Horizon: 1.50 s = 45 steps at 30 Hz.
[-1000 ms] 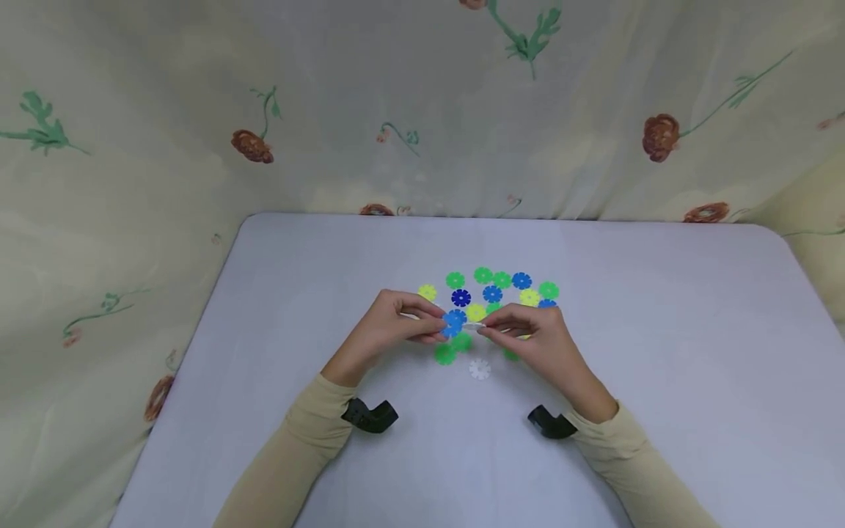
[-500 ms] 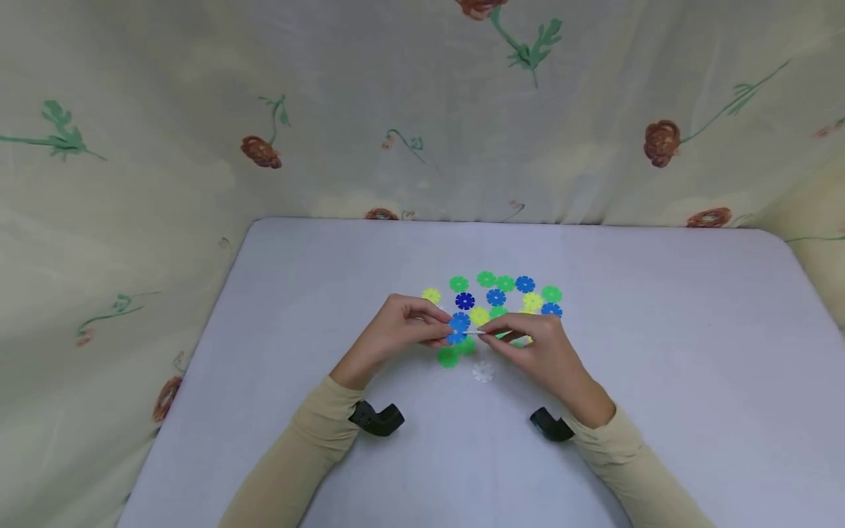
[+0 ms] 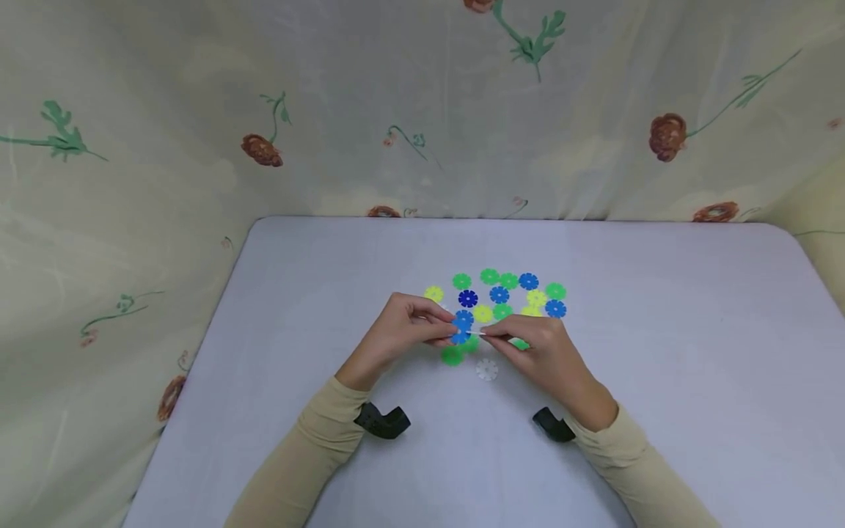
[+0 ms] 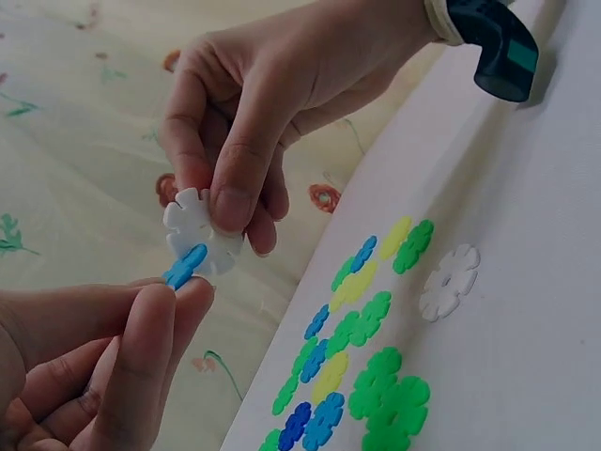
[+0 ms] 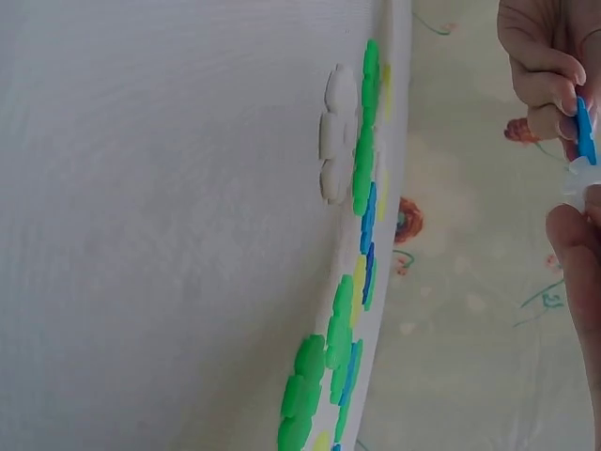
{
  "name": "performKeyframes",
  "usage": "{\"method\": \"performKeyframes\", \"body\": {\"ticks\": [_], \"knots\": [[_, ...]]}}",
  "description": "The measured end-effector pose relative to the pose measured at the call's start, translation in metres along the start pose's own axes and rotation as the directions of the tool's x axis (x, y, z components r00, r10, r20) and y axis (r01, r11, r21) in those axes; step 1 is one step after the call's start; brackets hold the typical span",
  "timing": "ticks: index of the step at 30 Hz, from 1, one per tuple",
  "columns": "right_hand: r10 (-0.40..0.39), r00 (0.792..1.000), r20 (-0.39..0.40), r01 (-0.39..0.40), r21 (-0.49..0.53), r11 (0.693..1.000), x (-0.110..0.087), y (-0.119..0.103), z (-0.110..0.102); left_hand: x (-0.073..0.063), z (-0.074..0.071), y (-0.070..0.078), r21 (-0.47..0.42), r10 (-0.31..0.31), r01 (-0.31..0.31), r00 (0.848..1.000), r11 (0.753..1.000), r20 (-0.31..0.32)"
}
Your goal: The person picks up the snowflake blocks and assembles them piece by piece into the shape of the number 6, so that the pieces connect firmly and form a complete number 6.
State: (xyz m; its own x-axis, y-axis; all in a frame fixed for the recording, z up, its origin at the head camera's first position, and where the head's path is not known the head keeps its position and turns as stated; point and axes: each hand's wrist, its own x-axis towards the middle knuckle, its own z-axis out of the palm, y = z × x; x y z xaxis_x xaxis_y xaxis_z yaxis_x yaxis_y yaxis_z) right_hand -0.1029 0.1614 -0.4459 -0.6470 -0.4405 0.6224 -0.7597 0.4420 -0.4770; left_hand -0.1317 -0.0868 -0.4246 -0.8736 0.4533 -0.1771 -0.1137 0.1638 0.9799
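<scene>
My left hand (image 3: 409,326) pinches a blue snowflake disc (image 4: 185,268), a flat notched plastic piece, between thumb and fingers. Between the thumb and fingers of my right hand (image 3: 538,345) is a white snowflake disc (image 4: 192,221), which appears nearly edge-on in the head view. In the left wrist view the two discs meet at their rims, the blue one crossing the white one at an angle. The right wrist view shows the blue disc upright above the white disc (image 5: 580,178), both partly cut off by the frame.
Loose discs lie spread on the white table (image 3: 343,264) under and beyond the hands, among them a dark blue disc (image 3: 468,298), a yellow disc (image 3: 433,293) and several green ones. Nearest the person is a white disc (image 3: 487,369). A flowered curtain (image 3: 462,147) hangs behind the table.
In the right hand, the white disc has turned from showing some of its face to nearly edge-on. Both hands have stayed close together, and the head view has shifted slightly.
</scene>
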Motion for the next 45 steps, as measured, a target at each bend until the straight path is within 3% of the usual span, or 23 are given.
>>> {"method": "performKeyframes", "body": {"ticks": [9,16,26,28,30,34,38,40,45], "knots": [[0.004,1.000,-0.011,-0.004,0.001,1.000,0.003,-0.001,-0.001,-0.001,0.004,0.004,0.028,0.001,0.000,1.000,1.000,-0.025],[0.037,0.999,-0.039,-0.036,0.017,0.999,0.005,-0.001,0.003,-0.001,-0.001,0.005,-0.017,-0.028,0.027,0.999,0.999,-0.038],[0.162,0.983,0.090,-0.165,0.027,0.986,0.003,0.003,-0.005,-0.003,-0.014,0.005,-0.040,0.009,-0.013,0.996,0.999,-0.092],[0.208,0.963,0.174,-0.214,0.015,0.977,0.002,0.005,-0.008,-0.003,-0.015,0.005,-0.042,0.009,-0.013,0.996,0.999,-0.093],[0.253,0.928,0.273,-0.263,0.000,0.965,0.001,0.006,-0.010,-0.004,-0.016,0.004,-0.050,0.007,-0.012,0.996,0.999,-0.092],[0.344,0.827,0.446,-0.361,-0.049,0.931,-0.002,0.008,-0.010,-0.004,-0.016,0.004,-0.057,0.017,-0.023,0.995,0.998,-0.096],[0.379,0.754,0.537,-0.407,-0.071,0.911,-0.003,0.008,-0.006,-0.004,-0.016,0.004,-0.067,0.023,-0.031,0.994,0.997,-0.111],[0.387,0.733,0.560,-0.418,-0.078,0.905,-0.004,0.007,-0.004,-0.004,-0.016,0.004,-0.071,0.026,-0.034,0.993,0.997,-0.119],[0.397,0.714,0.576,-0.430,-0.086,0.899,-0.004,0.008,0.000,-0.003,-0.016,0.003,-0.065,0.026,-0.034,0.992,0.997,-0.123]]}}
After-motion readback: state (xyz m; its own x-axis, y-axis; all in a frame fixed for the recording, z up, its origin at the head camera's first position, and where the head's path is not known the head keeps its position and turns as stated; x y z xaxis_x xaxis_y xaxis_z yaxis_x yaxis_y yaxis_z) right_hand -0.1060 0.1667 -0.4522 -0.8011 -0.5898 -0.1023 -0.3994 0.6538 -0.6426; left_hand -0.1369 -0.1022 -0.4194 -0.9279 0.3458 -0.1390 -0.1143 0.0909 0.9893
